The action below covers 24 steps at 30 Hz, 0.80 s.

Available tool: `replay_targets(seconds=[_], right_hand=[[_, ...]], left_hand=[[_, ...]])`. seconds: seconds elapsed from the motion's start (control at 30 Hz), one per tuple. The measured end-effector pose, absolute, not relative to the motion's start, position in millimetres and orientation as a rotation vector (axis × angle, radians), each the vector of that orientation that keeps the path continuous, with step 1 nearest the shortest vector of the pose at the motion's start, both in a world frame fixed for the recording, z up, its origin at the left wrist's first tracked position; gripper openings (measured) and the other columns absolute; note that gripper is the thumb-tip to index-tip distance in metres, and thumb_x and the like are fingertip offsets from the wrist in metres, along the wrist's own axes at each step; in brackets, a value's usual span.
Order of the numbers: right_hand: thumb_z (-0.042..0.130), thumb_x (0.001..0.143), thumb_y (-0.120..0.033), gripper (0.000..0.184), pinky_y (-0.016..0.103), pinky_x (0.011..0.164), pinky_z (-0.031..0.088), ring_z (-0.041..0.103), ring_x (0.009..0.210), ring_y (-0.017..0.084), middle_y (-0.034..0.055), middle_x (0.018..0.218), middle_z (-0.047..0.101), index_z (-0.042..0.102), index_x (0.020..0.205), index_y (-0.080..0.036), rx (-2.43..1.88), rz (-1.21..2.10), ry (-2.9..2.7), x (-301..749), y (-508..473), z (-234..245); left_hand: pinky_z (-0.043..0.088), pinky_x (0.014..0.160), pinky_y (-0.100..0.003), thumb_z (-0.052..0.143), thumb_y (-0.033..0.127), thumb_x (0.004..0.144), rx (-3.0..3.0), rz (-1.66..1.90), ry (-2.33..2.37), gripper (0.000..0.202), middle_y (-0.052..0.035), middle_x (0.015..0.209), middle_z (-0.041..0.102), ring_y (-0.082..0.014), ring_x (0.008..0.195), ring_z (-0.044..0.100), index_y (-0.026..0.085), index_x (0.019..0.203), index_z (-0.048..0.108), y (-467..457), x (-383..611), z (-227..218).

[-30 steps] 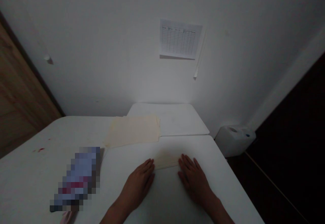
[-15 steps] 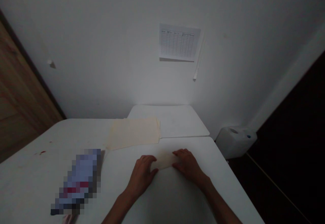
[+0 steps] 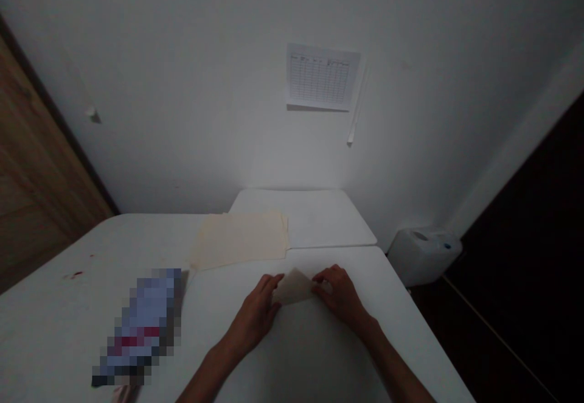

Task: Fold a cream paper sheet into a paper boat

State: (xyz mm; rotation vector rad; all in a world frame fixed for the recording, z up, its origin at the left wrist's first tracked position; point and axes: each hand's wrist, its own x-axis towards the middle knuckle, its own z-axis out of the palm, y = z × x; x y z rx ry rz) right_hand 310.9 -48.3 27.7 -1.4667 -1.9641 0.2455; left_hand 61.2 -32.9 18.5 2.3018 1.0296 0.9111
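A small folded piece of cream cloth or paper (image 3: 294, 287) lies between my hands on the white table (image 3: 319, 354), its far corner raised into a peak. My left hand (image 3: 255, 311) pinches its left end, and my right hand (image 3: 340, 296) grips its right end. A larger flat cream sheet or stack of sheets (image 3: 239, 240) lies farther forward, beyond reach of neither hand's fingers touching it. I cannot tell which material either piece is.
A pixelated blue, white and red object (image 3: 142, 327) lies left of my left hand, with a small red stain (image 3: 75, 275) beyond it. A second white table (image 3: 314, 217) abuts the far edge. A white plastic container (image 3: 422, 255) stands on the floor at right, and a paper chart (image 3: 322, 77) hangs on the wall.
My hands have closed in on the folded piece and lifted it slightly, so its far corner now stands up. The larger sheet and the object at left have not moved.
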Motion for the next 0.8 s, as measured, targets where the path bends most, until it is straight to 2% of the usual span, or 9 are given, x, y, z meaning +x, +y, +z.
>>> replay_targets(seconds=[0.07, 0.13, 0.2, 0.4, 0.6, 0.8], right_hand=[[0.065, 0.081, -0.017, 0.004, 0.031, 0.082, 0.039, 0.056, 0.084, 0.018, 0.0013, 0.083, 0.068, 0.067, 0.083, -0.020, -1.429, 0.208, -1.993, 311, -50, 29], [0.063, 0.083, -0.016, 0.006, 0.031, 0.082, 0.038, 0.056, 0.083, 0.017, 0.0011, 0.083, 0.068, 0.066, 0.079, -0.020, -1.394, 0.170, -2.028, 312, -52, 31], [0.061, 0.085, -0.016, 0.009, 0.031, 0.082, 0.039, 0.055, 0.083, 0.017, 0.0014, 0.083, 0.068, 0.066, 0.078, -0.020, -1.379, 0.126, -2.068, 313, -55, 30], [0.055, 0.088, -0.012, 0.019, 0.030, 0.081, 0.041, 0.056, 0.087, 0.017, 0.0022, 0.091, 0.070, 0.070, 0.086, -0.023, -1.390, 0.058, -2.230, 323, -62, 19], [0.053, 0.084, -0.008, 0.025, 0.031, 0.088, 0.042, 0.055, 0.096, 0.019, 0.0032, 0.102, 0.068, 0.070, 0.097, -0.022, -1.390, 0.100, -2.300, 328, -67, 19], [0.050, 0.088, -0.015, 0.021, 0.035, 0.093, 0.041, 0.055, 0.099, 0.021, 0.0059, 0.106, 0.065, 0.066, 0.099, -0.020, -1.357, 0.091, -2.354, 306, -76, 29]], left_hand=[[0.051, 0.079, -0.031, 0.047, 0.009, 0.083, 2.349, 0.896, 1.022, 0.037, -0.0045, 0.101, 0.060, -0.0171, 0.089, 0.059, 0.024, 0.117, 0.052, -33, 58, 17], [0.051, 0.076, -0.030, 0.045, 0.012, 0.087, 2.422, 0.880, 1.001, 0.021, -0.0037, 0.092, 0.062, -0.0167, 0.084, 0.060, 0.022, 0.099, 0.059, -34, 55, 15], [0.051, 0.075, -0.029, 0.043, 0.014, 0.090, 2.493, 0.884, 0.975, 0.020, -0.0044, 0.090, 0.063, -0.0172, 0.085, 0.061, 0.021, 0.092, 0.061, -36, 53, 14], [0.054, 0.082, -0.033, 0.043, 0.008, 0.089, 2.662, 0.863, 0.897, 0.030, -0.0081, 0.104, 0.066, -0.0190, 0.096, 0.062, 0.021, 0.106, 0.064, -45, 46, 13], [0.053, 0.093, -0.043, 0.042, -0.002, 0.078, 2.876, 0.697, 0.923, 0.051, -0.0060, 0.118, 0.067, -0.0242, 0.110, 0.060, 0.023, 0.116, 0.063, -50, 35, 0], [0.052, 0.093, -0.047, 0.043, -0.001, 0.078, 2.904, 0.664, 0.983, 0.050, -0.0070, 0.124, 0.063, -0.0265, 0.112, 0.059, 0.022, 0.117, 0.063, -54, 35, -8]])
